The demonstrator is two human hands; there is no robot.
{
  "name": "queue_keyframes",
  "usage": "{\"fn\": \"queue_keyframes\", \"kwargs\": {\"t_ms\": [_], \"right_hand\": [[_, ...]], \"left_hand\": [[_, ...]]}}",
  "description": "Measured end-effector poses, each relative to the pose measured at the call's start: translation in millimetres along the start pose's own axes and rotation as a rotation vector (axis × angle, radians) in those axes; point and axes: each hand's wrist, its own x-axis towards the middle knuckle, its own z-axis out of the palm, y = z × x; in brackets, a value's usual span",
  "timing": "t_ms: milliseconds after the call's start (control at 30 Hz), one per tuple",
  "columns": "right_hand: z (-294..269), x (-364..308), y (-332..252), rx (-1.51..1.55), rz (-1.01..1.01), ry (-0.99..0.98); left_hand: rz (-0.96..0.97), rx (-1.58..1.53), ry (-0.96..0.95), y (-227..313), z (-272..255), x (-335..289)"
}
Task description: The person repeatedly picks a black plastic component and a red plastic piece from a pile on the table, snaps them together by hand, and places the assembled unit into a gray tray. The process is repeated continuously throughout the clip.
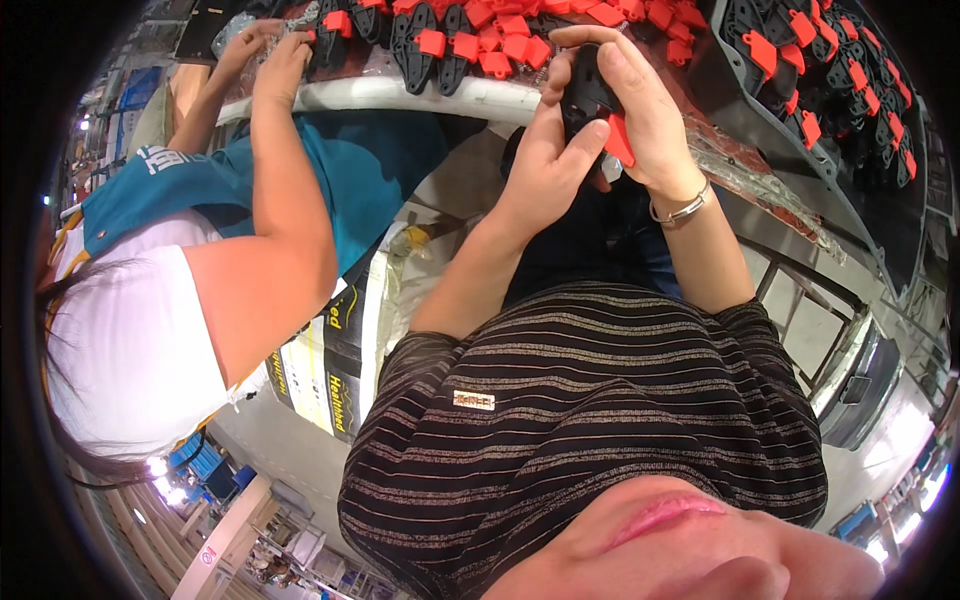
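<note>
Between my two hands, at the table's edge, is a black plastic part (pixel 588 92) with a red square tab (pixel 619 140) at its near end. My left hand (pixel 548 170) is closed on its left side, the thumb pressing close to the tab. Wrapped along the other side is my right hand (pixel 648 112), its thumb lying on the black part and its fingers mostly hidden behind. Just beyond my left hand, several similar black parts (pixel 416 68) with red tabs lie side by side, next to a heap of loose red tabs (pixel 515 45).
A large dark bin (pixel 745 95) full of black parts with red tabs stands at the right. The table's pale rounded edge (pixel 375 95) runs in front of me. At the left a co-worker's hands (pixel 283 68) work over the table. A metal frame (pixel 815 265) stands low at right.
</note>
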Motion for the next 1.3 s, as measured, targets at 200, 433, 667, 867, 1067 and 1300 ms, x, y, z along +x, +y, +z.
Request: {"fn": "queue_keyframes", "kwargs": {"t_ms": [200, 433, 667, 867, 1067, 1300], "right_hand": [[11, -3, 3, 0.048, 0.036, 0.128], [15, 1, 13, -0.088, 0.041, 0.315], [13, 4, 11, -0.035, 0.022, 0.333], [2, 20, 13, 0.041, -0.051, 0.343], [-63, 18, 20, -1.282, -0.15, 0.443], [-67, 39, 37, -1.601, -0.254, 0.291]], "left_hand": [[0.018, -0.068, 0.02, -14, -5, -1], [0.056, 0.084, 0.021, -18, 2, -6], [0.129, 0.2, -0.037, -28, -10, 0], [0.184, 0.094, 0.142, 2, -20, 15], [0.459, 0.741, 0.672, 33, -124, 33], [0.387, 1.364, 0.822, 41, -140, 51]]}}
